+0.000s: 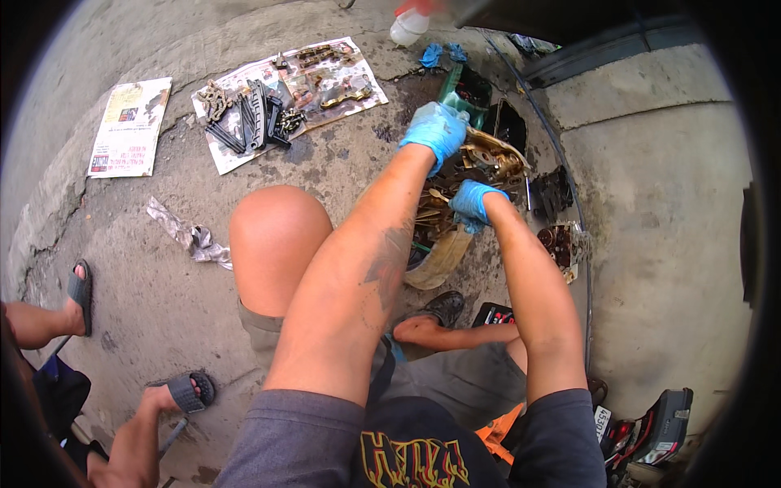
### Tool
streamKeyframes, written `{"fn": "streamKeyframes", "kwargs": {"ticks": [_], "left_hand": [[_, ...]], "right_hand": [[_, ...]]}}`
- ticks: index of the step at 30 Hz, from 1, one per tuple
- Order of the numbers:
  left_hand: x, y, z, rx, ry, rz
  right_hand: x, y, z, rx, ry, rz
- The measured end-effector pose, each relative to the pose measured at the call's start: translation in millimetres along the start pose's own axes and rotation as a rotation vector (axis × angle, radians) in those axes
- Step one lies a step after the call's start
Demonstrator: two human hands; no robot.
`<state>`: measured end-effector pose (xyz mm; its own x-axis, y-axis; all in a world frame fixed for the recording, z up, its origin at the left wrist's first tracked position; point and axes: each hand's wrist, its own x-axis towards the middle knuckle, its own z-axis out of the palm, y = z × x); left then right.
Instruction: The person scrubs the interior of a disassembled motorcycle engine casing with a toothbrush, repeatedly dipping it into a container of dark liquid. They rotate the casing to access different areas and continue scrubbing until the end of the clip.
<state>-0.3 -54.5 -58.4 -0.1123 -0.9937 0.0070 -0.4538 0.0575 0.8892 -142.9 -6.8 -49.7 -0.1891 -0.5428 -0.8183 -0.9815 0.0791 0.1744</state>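
My left hand point(437, 134), in a blue glove, is closed on the upper end of an oily tan metal part point(498, 150). My right hand point(476, 203), also blue-gloved, is closed on a small pale-handled tool point(439, 196), its tip hard to make out, over dark oily metal parts point(435, 215). These parts are in or on a pale curved container point(442, 262). A green plastic container point(452, 89) and a black tray point(508, 118) lie just beyond my left hand.
Parts lie on newspaper point(366, 85), beside another sheet point(130, 122) and a rag point(187, 232). A white jug point(407, 28), blue gloves point(431, 55), a hose point(529, 93) and dark parts point(557, 244) surround the work. Another person's sandalled feet point(183, 392) are at left.
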Motion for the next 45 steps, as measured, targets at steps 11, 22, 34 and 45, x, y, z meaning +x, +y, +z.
{"fn": "streamKeyframes", "kwargs": {"ticks": [11,22,34,45], "left_hand": [[-2.2,6.1,1.4,-0.071,-0.023,0.036],[1.3,9.4,-0.7,-0.074,0.050,-0.033],[-7.6,6.0,1.6,-0.080,0.015,-0.010],[5.4,-11.2,3.2,-0.005,0.065,0.041]], "right_hand": [[41.8,19.8,46.6,-0.244,0.213,-0.039],[-35.7,44.5,10.2,-0.142,0.360,-0.044],[-24.0,8.5,21.9,-0.339,0.747,-0.061],[-18.5,15.2,36.7,-0.348,0.798,-0.186]]}}
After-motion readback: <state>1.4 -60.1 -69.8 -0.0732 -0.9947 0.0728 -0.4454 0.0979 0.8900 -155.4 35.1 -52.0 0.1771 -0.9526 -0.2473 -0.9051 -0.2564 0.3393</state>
